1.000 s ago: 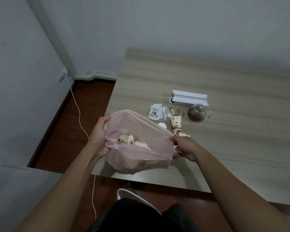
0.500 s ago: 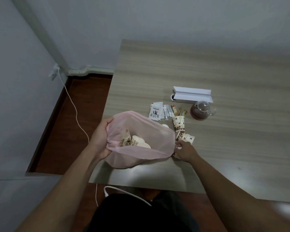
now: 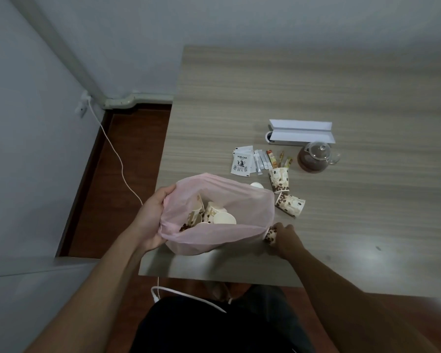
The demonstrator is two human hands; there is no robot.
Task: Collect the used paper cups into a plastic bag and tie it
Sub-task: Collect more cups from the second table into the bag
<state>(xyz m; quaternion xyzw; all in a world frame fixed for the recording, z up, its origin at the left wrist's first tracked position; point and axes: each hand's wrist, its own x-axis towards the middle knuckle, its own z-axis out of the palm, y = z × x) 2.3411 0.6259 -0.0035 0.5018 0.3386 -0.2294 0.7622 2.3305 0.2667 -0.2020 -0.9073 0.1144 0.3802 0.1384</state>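
Head view: your hands at the table's point(image 3: 341, 98) near edge.
Left hand point(image 3: 152, 220): clamped on the pink plastic bag's point(image 3: 245, 207) rim — mouth open, paper cups point(image 3: 223, 217) inside.
Right hand point(image 3: 285, 238): fingers closed round a bean-print cup point(image 3: 270, 234) beside the bag.
Loose cups: one upright point(image 3: 280, 180), one tipped point(image 3: 290, 203) — both near.

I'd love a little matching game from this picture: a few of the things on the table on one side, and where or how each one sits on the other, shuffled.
Things
1. pink plastic bag
2. glass teapot
3. upright paper cup
4. tipped paper cup

States
A. lying on its side, beside the bag
B. held open by the left hand, cups inside
C. holds dark liquid, in front of the white box
D. standing near the sachets

Pairs: 1-B, 2-C, 3-D, 4-A
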